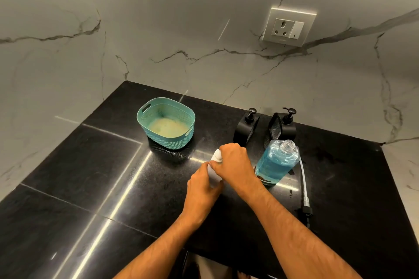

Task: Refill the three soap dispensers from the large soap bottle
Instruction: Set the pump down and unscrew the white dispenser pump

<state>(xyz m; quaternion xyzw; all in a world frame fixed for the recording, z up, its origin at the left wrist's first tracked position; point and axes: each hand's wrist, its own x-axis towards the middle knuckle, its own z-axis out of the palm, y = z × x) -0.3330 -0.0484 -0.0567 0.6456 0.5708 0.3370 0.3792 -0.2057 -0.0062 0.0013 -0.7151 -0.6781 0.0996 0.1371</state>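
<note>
Both hands clamped on white dispenser (215,166): left hand (201,190) round body, right hand (233,161) gripping top. Uncapped large bottle (275,162) just right, holding blue soap. Teal basket (166,120) behind.

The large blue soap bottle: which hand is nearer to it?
Right. The right hand grips the top of the white dispenser just left of the large blue soap bottle; the left hand holds the dispenser's body, farther left.

Basket (166,120) left of two dispensers (264,125)

Dim warm light, glare streaks on countertop (95,188).
</note>
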